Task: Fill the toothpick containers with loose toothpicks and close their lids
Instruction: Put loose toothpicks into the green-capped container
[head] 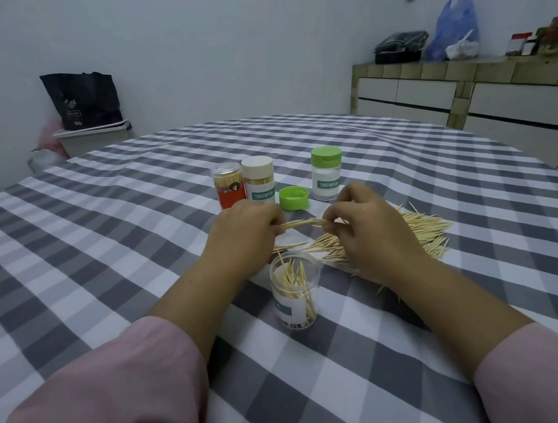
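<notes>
Checked table fills the view, w/ a tiled counter far right. Loose toothpick pile lies spread on the cloth under & beyond the right hand. Left hand & right hand both pinch one small toothpick bundle, held level btwn them above the cloth. Open clear container stands upright just below the hands, part-filled. Behind: green-lidded container, white-lidded container, red container, all capped. Loose green lid sits btwn them.

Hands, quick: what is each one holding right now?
Left hand: pinches one end of a toothpick bundle.
Right hand: pinches the other end of the same bundle.
</notes>
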